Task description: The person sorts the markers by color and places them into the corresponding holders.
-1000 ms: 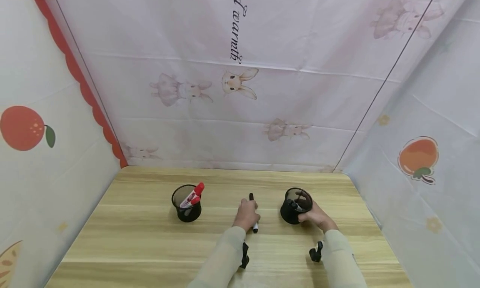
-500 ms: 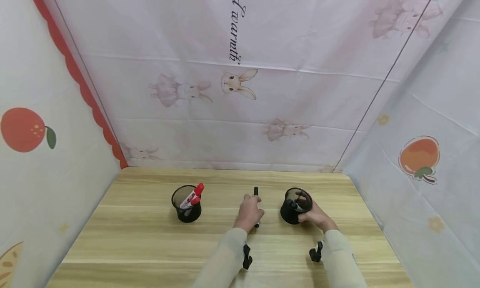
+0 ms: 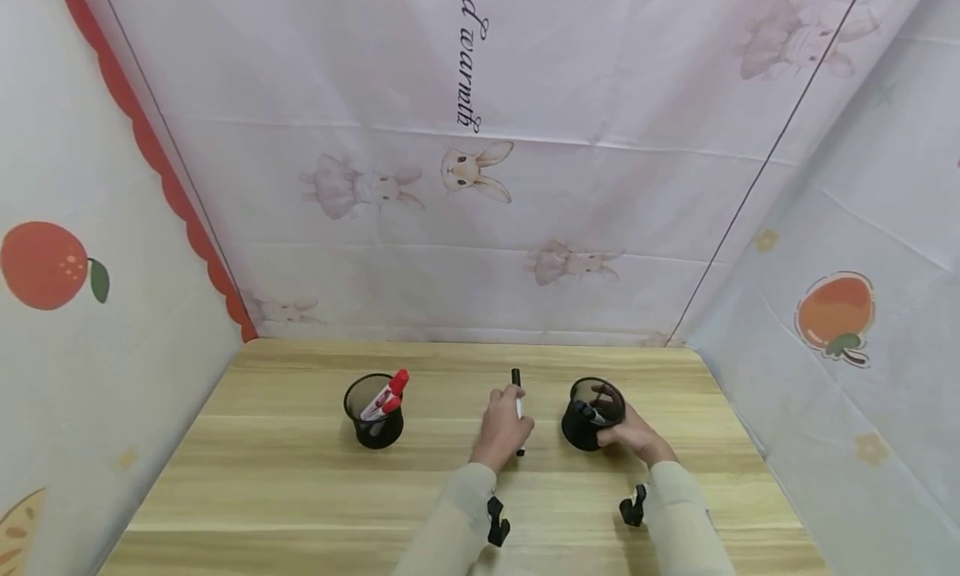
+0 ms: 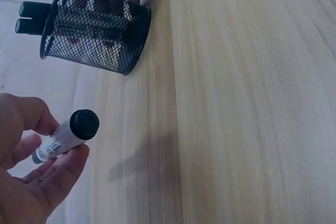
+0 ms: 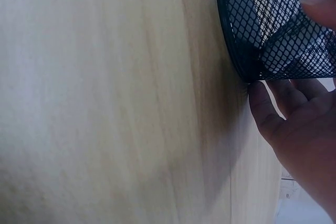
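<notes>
My left hand (image 3: pixel 504 426) pinches a black-capped white marker (image 4: pixel 64 136) between thumb and fingers, raised over the table in the left wrist view. To its right stands a black mesh pen cup (image 3: pixel 582 427), upright, with my right hand (image 3: pixel 633 433) gripping its side. In the right wrist view the right thumb (image 5: pixel 320 10) and fingers (image 5: pixel 265 109) lie around the mesh wall near the base. Two black marker caps (image 4: pixel 32 18) stick out of that cup's mouth. At the left, another mesh pen cup (image 3: pixel 377 434) holds two red-capped markers (image 3: pixel 387 395).
The wooden tabletop (image 3: pixel 300 476) carries both cups. A printed cloth backdrop (image 3: pixel 420 284) rises behind its far edge, with cloth walls at the left and right. A black wrist mount (image 3: pixel 497 522) sits on the left sleeve.
My left hand has moved slightly right, toward the right-hand cup, carrying the marker off its earlier spot. My right hand and its cup have stayed in place.
</notes>
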{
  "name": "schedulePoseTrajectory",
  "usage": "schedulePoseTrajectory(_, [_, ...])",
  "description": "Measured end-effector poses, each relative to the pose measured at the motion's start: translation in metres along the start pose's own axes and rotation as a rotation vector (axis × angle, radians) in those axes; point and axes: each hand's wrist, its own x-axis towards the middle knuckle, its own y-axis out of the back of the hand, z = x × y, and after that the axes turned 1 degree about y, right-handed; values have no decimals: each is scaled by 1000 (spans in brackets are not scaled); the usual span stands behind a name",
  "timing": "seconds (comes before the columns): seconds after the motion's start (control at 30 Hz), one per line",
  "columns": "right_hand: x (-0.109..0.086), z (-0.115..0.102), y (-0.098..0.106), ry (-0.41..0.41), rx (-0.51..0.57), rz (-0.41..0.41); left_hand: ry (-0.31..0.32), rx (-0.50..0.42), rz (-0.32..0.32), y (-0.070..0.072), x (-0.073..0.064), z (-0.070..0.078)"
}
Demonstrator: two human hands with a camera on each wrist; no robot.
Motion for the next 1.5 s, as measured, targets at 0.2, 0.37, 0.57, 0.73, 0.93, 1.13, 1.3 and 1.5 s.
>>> schedulePoseTrajectory(0.2, [2, 2, 0, 23, -43, 9, 16, -55, 21, 1, 3, 3])
schedulePoseTrajectory(0.37, [3, 2, 1, 42, -41, 9, 8, -51, 48, 1, 7, 4])
schedulePoseTrajectory(0.57, [3, -8, 0, 19, -44, 12, -59, -68, 114, 3, 11, 6])
schedulePoseTrajectory(0.73, [-1, -25, -5, 13, -48, 3, -54, -109, 122, 5, 13, 10])
schedulePoseTrajectory(0.93, [-3, -20, -4, 12, -40, 0, -72, -151, 135, 3, 14, 16])
schedulePoseTrajectory(1.13, [-2, 6, 1, 5, -41, 16, -65, -175, 128, -1, 11, 22])
schedulePoseTrajectory(1.3, [-2, 10, 1, 5, -36, 21, -64, -196, 144, -3, 11, 27])
schedulePoseTrajectory(1.5, [-2, 6, 2, -10, -27, 3, -56, -229, 148, -2, 13, 32])
